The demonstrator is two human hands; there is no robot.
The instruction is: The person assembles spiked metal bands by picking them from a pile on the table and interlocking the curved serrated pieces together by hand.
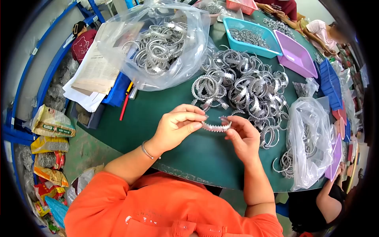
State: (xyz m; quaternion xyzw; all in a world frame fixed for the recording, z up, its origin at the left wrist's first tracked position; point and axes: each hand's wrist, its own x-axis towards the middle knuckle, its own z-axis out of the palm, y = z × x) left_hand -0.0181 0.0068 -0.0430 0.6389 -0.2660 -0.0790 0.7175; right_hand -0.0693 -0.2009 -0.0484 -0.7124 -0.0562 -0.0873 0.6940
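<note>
Between my two hands is a silvery toothed metal band [216, 128], curved and held over the green table [173, 152]. My left hand [179, 124] pinches its left end between thumb and fingers, with a metal bracelet [147, 151] on the wrist. The band's right end is in the thumb and fingers of my right hand [242, 136]. Just beyond my hands lies a big heap of similar toothed metal rings [256, 89]. A clear plastic bag [193, 51] at the upper left of the heap holds more rings [160, 51].
Past the heap stand a turquoise basket [272, 50] of small metal parts and a purple tray [296, 55]. A plastic bag [308, 150] lies at the right. Papers [98, 63], a blue box [118, 93] and a red pen [124, 108] are at the left. Other people sit around.
</note>
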